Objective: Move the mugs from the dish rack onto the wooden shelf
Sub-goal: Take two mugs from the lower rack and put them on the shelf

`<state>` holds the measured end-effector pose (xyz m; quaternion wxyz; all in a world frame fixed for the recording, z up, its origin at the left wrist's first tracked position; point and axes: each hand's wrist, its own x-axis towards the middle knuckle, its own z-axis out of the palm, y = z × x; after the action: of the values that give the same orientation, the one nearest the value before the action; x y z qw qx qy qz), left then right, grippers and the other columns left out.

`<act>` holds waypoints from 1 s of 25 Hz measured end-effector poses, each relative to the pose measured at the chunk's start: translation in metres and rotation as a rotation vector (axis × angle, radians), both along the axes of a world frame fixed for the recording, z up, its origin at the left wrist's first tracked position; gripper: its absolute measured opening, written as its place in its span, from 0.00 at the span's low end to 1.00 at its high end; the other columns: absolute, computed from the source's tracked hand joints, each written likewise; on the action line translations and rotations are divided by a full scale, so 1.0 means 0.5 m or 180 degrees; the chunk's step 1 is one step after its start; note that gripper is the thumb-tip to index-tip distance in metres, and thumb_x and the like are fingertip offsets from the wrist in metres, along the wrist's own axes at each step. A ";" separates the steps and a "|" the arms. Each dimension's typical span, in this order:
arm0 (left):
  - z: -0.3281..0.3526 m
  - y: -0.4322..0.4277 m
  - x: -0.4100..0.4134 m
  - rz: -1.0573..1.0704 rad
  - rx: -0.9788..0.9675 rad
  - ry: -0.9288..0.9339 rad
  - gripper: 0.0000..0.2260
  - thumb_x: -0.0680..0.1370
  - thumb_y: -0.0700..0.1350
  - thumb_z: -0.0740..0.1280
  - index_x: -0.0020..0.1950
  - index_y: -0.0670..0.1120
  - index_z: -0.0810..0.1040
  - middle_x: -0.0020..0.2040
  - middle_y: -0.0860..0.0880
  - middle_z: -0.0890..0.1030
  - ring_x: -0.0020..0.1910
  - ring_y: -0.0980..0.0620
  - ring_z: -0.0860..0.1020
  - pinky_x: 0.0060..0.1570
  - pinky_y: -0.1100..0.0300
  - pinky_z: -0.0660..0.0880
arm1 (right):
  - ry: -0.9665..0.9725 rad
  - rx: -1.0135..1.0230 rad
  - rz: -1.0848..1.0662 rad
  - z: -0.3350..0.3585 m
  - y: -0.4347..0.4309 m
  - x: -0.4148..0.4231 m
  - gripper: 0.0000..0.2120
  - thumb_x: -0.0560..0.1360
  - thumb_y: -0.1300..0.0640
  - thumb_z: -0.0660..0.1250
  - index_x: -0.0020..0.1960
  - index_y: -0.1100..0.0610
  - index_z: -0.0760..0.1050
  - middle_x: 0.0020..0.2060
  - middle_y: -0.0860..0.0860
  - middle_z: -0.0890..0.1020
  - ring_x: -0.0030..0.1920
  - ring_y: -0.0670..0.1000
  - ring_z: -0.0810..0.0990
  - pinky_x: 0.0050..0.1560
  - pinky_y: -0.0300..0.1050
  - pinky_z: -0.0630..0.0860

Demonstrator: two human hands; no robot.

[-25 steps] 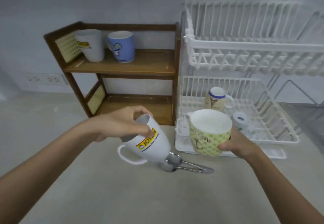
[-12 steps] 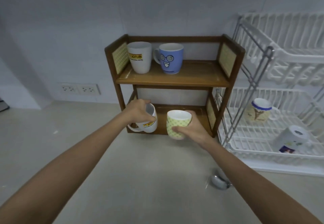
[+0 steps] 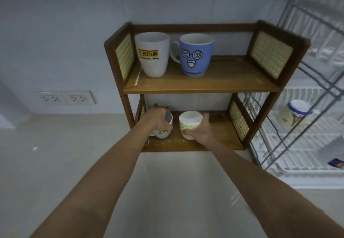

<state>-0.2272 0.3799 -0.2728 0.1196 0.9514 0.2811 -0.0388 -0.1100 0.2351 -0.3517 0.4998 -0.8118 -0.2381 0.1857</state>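
Note:
My left hand (image 3: 157,119) grips a white mug with a yellow logo (image 3: 164,132) from above, on the lower board of the wooden shelf (image 3: 204,87). Beside it my right hand (image 3: 200,130) holds a green-patterned mug (image 3: 189,124) on the same board; both mugs appear to rest on the wood. On the upper board stand a tall white Jotun mug (image 3: 152,54) and a blue mug with a cartoon face (image 3: 195,54). In the white dish rack (image 3: 297,165) at the right, a mug with a blue rim (image 3: 296,112) and a white mug (image 3: 335,152) lie on the lower tier.
A light countertop (image 3: 167,191) stretches in front of the shelf. Two wall sockets (image 3: 65,98) sit low on the wall to the left. The rack's metal frame (image 3: 316,81) stands close against the shelf's right side.
Both hands carried the mugs from in front of the dish rack leftward to the shelf and onto its lower board. The view swung left and moved closer.

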 end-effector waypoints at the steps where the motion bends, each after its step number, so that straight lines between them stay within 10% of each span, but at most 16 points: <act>1: -0.011 0.006 0.001 -0.0016 0.0004 -0.0021 0.30 0.66 0.53 0.74 0.66 0.47 0.72 0.59 0.43 0.76 0.58 0.44 0.74 0.53 0.52 0.77 | -0.0064 -0.0023 0.0043 -0.005 0.009 0.001 0.48 0.54 0.51 0.83 0.64 0.49 0.57 0.57 0.49 0.73 0.61 0.55 0.72 0.60 0.51 0.73; 17: -0.027 -0.060 -0.038 0.0411 0.0190 0.0276 0.34 0.75 0.53 0.66 0.77 0.48 0.53 0.76 0.38 0.56 0.73 0.36 0.58 0.69 0.42 0.64 | 0.0375 -0.0563 0.0257 0.020 -0.054 -0.027 0.39 0.68 0.57 0.75 0.71 0.60 0.57 0.66 0.58 0.72 0.62 0.56 0.73 0.54 0.43 0.69; 25: 0.016 -0.367 -0.070 -0.0695 -0.0013 -0.1774 0.11 0.77 0.42 0.64 0.58 0.47 0.78 0.52 0.48 0.82 0.48 0.48 0.80 0.43 0.52 0.79 | -0.0267 0.0422 -0.0051 0.121 -0.419 -0.048 0.14 0.72 0.66 0.68 0.50 0.48 0.77 0.47 0.47 0.84 0.52 0.49 0.82 0.56 0.47 0.77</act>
<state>-0.2622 0.1962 -0.2646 0.1893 0.9497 0.1333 0.2107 -0.1339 0.0255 -0.2910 0.5435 -0.7859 -0.2641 0.1314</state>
